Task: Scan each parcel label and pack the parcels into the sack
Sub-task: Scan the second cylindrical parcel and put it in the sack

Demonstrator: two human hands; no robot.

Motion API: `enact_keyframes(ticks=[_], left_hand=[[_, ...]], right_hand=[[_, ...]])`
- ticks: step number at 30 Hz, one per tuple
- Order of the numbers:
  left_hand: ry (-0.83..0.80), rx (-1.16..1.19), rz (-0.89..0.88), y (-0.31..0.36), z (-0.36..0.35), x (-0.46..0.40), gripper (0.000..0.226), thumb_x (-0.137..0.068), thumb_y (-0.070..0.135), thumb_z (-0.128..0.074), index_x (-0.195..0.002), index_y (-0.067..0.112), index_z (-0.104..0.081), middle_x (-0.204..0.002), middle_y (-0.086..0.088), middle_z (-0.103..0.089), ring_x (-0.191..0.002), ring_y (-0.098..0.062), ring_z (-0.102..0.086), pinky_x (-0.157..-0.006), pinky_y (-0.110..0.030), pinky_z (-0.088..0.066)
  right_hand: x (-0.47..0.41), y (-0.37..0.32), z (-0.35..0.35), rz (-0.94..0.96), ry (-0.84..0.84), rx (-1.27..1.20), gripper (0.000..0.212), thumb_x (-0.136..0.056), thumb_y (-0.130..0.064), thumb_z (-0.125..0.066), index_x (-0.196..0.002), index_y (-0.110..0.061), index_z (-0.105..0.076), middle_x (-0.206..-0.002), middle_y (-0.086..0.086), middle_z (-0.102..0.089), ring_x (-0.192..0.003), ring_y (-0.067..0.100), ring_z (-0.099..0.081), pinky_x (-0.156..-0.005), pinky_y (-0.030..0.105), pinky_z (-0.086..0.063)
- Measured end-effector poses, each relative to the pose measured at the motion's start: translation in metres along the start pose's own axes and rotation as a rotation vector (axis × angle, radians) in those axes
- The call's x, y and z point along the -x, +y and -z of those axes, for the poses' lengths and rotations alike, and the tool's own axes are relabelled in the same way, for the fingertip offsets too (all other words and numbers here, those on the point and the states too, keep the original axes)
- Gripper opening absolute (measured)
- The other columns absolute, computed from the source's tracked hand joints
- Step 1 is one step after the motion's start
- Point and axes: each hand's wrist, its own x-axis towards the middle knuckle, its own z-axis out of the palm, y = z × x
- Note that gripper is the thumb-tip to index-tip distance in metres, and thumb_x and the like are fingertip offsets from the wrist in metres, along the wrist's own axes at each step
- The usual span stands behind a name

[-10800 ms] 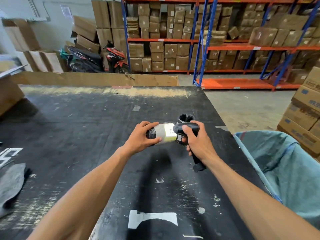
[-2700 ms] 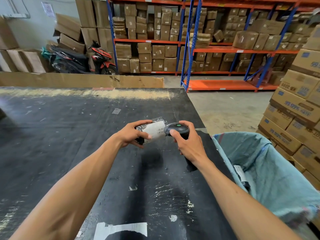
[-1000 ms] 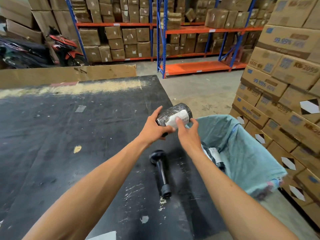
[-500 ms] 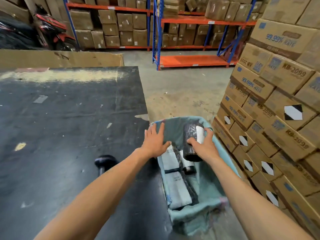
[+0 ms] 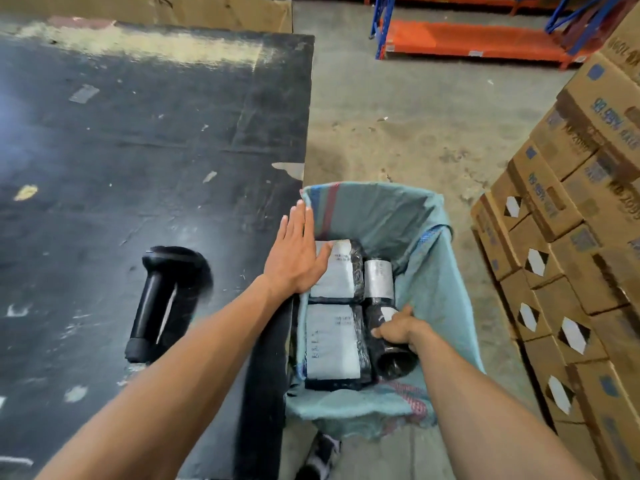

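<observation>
The round black plastic-wrapped parcel (image 5: pixel 393 358) lies in the soft blue-green sack (image 5: pixel 433 271). Right hand (image 5: pixel 400 329) fingers grip it; left hand (image 5: pixel 298 258) fingers are spread flat.

Even daylight, glare on table (image 5: pixel 104 140) left; motion blur, wide-angle edge bending.

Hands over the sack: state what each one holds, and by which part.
The right hand grips a black-wrapped roll parcel around its upper middle, inside the sack. The left hand is flat and open, holding nothing.
</observation>
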Motion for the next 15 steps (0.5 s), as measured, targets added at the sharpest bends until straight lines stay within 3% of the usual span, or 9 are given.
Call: enact_keyframes(ticks=[3,6,11,15], left_hand=[[-0.021,-0.031,-0.002,0.0,0.002,-0.001,0.08,-0.108,0.047,-0.027,-0.161,-0.003,0.005,-0.17,-0.02,0.007,-0.158,-0.029,0.007,-0.128,-0.04,0.007],[-0.032,-0.053,0.005,0.002,0.002,-0.001,0.078,-0.109,0.047,-0.025,-0.161,-0.002,0.005,-0.171,-0.017,0.008,-0.158,-0.026,0.011,-0.127,-0.038,0.011],[-0.034,-0.068,-0.002,0.002,0.002,-0.001,0.078,-0.108,0.048,-0.025,-0.162,0.0,0.007,-0.171,-0.014,0.01,-0.158,-0.024,0.013,-0.127,-0.036,0.012],[-0.026,-0.07,-0.008,0.001,0.002,0.0,0.079,-0.108,0.048,-0.027,-0.162,0.0,0.006,-0.171,-0.015,0.007,-0.158,-0.024,0.011,-0.127,-0.036,0.012]], right_hand=[[-0.016,-0.002,-0.006,-0.015,-0.012,-0.066,0.098,-0.102,-0.035,-0.068,-0.164,0.005,-0.004,-0.171,0.026,-0.014,-0.157,0.039,-0.025,-0.125,0.041,-0.028],[-0.029,-0.002,-0.022,-0.052,0.001,-0.137,0.101,-0.102,-0.03,-0.069,-0.164,-0.001,0.005,-0.168,0.025,-0.022,-0.154,0.039,-0.03,-0.125,0.042,-0.03],[-0.034,-0.001,-0.047,-0.132,0.016,-0.184,0.095,-0.109,-0.031,-0.057,-0.167,-0.017,0.018,-0.171,0.025,-0.005,-0.156,0.038,-0.024,-0.125,0.042,-0.024],[-0.043,0.01,-0.059,-0.095,-0.017,-0.143,0.087,-0.114,-0.032,-0.042,-0.163,-0.018,0.029,-0.174,0.024,0.008,-0.161,0.038,-0.011,-0.129,0.044,-0.009]])
